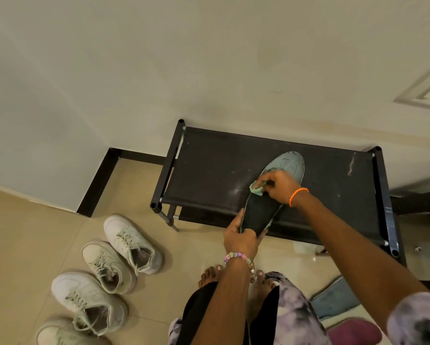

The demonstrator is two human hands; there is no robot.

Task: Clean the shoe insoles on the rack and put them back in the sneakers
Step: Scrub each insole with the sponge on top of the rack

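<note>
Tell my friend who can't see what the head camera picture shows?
A person's right hand rubs a green cloth on a shoe insole lying on a black rack, while the left hand grips its near end. Four white sneakers wait on the floor.

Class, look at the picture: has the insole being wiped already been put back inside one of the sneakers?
No: the insole lies on the black rack, held by the left hand, while the sneakers stand apart on the floor.

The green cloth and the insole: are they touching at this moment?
Touching. The head view shows the right hand pressing the green cloth onto the insole, with no gap visible.
</note>
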